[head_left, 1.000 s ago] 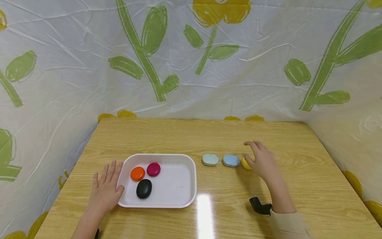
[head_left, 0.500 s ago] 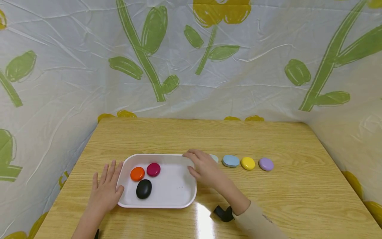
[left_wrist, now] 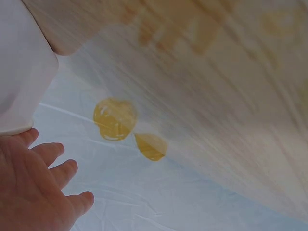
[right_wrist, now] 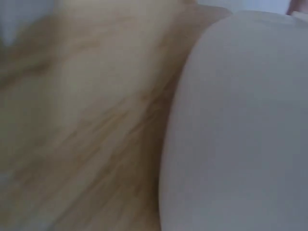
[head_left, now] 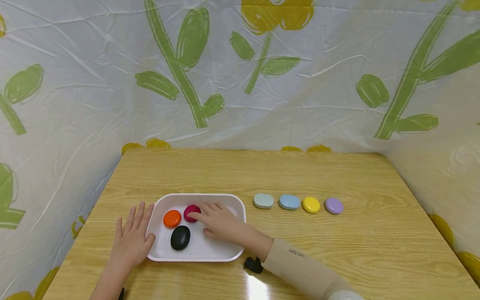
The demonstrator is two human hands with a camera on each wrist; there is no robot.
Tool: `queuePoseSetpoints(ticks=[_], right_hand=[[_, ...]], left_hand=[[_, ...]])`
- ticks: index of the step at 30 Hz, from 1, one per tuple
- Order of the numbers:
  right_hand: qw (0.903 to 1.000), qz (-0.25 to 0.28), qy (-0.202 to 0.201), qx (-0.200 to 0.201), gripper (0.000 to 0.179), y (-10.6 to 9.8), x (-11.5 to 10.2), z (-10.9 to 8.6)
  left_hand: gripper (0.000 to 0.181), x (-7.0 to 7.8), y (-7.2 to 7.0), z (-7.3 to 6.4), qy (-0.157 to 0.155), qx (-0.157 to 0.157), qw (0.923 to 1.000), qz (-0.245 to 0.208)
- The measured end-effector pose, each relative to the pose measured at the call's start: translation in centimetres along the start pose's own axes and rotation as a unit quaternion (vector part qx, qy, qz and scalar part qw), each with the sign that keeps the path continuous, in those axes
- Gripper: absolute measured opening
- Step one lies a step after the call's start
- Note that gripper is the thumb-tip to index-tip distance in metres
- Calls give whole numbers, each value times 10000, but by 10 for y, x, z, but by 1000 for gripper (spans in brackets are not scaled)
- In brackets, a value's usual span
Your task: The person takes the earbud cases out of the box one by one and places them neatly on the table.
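Note:
A white tray (head_left: 219,253) holds an orange disc (head_left: 172,218), a magenta disc (head_left: 190,208) and a black oval stone-like piece (head_left: 180,238). My left hand (head_left: 130,241) lies palm down at its left rim with the fingers spread; in the left wrist view, its fingers (left_wrist: 65,171) reach past the tray's edge. Inside the tray, my right hand (head_left: 222,224) is over the magenta disc, the index finger covering part of it. Whether that finger touches the disc cannot be made out. The right wrist view is blurred, showing mostly the tray's outer wall (right_wrist: 236,130).
Right of the tray, a row on the wooden table (head_left: 337,246) holds a pale green piece (head_left: 263,201), a blue piece (head_left: 289,202), a yellow disc (head_left: 311,205) and a purple disc (head_left: 333,206). A black wrist device (head_left: 253,265) sits under the right forearm.
My right hand has moved left, from above the yellow disc, across the tray's right rim, to the magenta disc. The row is uncovered now. My left hand has stayed put.

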State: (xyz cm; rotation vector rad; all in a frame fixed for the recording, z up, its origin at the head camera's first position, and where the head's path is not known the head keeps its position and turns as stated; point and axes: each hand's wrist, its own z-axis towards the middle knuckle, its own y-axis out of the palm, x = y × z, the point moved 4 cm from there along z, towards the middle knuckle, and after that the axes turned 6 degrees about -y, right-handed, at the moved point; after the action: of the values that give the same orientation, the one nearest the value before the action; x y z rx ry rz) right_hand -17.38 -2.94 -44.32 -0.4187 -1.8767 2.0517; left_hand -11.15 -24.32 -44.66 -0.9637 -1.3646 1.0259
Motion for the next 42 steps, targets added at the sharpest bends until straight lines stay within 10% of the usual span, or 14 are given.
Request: queuePoseSetpoints(ticks=[42], right_hand=[[9988,-332,160,-322,33,16,-9,15]], left_hand=[[70,-2,2,0,-17,-87,10000,37]])
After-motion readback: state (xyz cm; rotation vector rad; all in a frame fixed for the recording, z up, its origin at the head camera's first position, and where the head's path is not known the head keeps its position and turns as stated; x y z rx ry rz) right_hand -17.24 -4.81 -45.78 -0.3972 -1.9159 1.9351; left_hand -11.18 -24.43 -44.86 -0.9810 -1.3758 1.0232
